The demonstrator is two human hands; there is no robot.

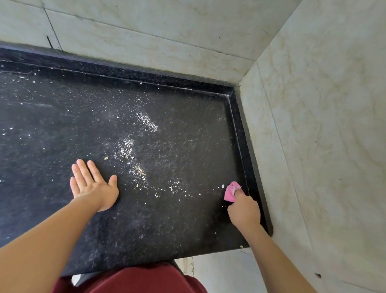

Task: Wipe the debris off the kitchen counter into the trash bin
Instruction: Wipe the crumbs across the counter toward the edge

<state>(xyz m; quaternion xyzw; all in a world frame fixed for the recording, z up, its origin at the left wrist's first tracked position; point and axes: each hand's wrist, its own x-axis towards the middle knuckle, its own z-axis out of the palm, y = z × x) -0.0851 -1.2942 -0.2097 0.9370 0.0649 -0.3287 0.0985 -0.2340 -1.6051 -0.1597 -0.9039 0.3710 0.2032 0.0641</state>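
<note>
KITCHEN CLEAN-UP: A person leans over a black speckled kitchen counter (45, 122). Pale debris (128, 146) lies in a loose band from the counter's middle toward its front edge, and more flecks are scattered toward the left end.

The trash bin is not in view, and that looks like the main risk: with nothing seen below the front edge, a sweep toward it may drop crumbs on the floor. A fast stroke could scatter the fine dust rather than gather it. Bits pushed against the raised lip (239, 137) along the right edge could lodge there, and the small cloth may ride over the larger flakes.

The right hand (244, 210) grips a pink cloth (231, 191), fingers curled round it. It presses the cloth to the counter just beside the right-edge lip, near the front right corner, and a few white crumbs lie just left of it.

The left hand (93, 186) lies flat near the front edge, just left of the debris band, fingers straight and close together, thumb spread, holding nothing.

Pale tiled walls (321, 129) meet at the back right corner.
</note>
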